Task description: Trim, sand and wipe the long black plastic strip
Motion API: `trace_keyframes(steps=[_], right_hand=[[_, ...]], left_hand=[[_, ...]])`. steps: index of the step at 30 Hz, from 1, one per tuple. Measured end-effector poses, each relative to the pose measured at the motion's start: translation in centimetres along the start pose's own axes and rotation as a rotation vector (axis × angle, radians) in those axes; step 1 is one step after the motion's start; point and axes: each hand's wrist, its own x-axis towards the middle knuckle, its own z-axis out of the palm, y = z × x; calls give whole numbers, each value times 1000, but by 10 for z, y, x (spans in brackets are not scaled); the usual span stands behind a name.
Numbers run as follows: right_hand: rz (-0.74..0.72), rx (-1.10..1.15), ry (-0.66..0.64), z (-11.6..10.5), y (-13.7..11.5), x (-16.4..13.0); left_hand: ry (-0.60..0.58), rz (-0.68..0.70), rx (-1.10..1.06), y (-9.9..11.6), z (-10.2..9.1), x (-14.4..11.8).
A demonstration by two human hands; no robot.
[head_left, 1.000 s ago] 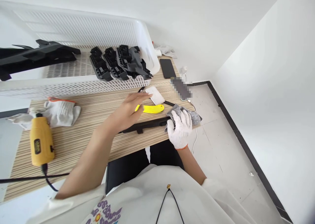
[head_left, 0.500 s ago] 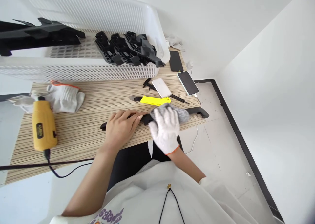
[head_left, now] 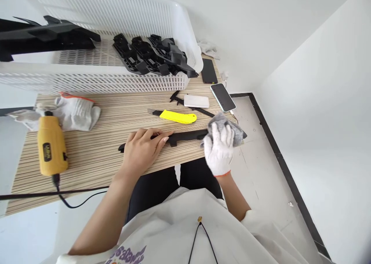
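A long black plastic strip [head_left: 188,135] lies along the front edge of the striped wooden table [head_left: 95,155]. My bare left hand [head_left: 142,150] presses flat on its left part. My right hand [head_left: 218,150], in a white knit glove, grips a grey cloth [head_left: 224,123] and holds it on the strip's right end. A yellow utility knife [head_left: 177,116] lies just behind the strip, between my two hands.
A white perforated basket [head_left: 95,82] with several black plastic parts [head_left: 150,57] stands at the back. A yellow power tool [head_left: 51,146] with a black cord and spare white gloves [head_left: 75,111] lie at left. A white power bank [head_left: 196,101] and two phones [head_left: 223,97] lie at right.
My left hand left the yellow knife and came down on the strip. My right hand slid the cloth leftward along the strip, then back to its right end.
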Motion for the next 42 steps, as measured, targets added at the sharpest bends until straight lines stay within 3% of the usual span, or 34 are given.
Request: trace_keyframes(steps=[4, 6, 9, 14, 16, 18, 22, 25, 28, 32, 34, 38, 42], right_hand=[[-248, 140, -93, 12, -63, -1], [-330, 178, -125, 14, -76, 1], [-319, 184, -131, 8, -53, 7], [-3, 23, -6, -6, 23, 10], [34, -17, 15, -8, 26, 9], [-10, -8, -24, -4, 6, 7], [-271, 117, -130, 8, -60, 5], [-370, 166, -169, 10, -75, 7], [-319, 158, -156, 2, -42, 11], [-48, -31, -36, -11, 27, 11], [-3, -100, 6, -11, 46, 10], [-7, -126, 36, -3, 44, 9], [10, -66, 35, 3, 28, 8]], left_hand=[[-28, 16, 58, 1, 0, 0], [-25, 18, 87, 1, 0, 0], [-11, 20, 95, 0, 0, 1], [12, 39, 81, 1, -1, 1], [20, 46, 85, 2, -1, 1], [28, 48, 92, 3, -1, 1], [31, 50, 110, 4, 0, 1], [33, 52, 113, 2, -1, 1], [39, 47, 96, 2, -2, 1], [17, 38, 58, 1, 1, 1], [-5, 28, 36, 1, 2, 0], [-56, 15, -27, 9, -12, 9], [-44, 117, -104, 39, -37, 59]])
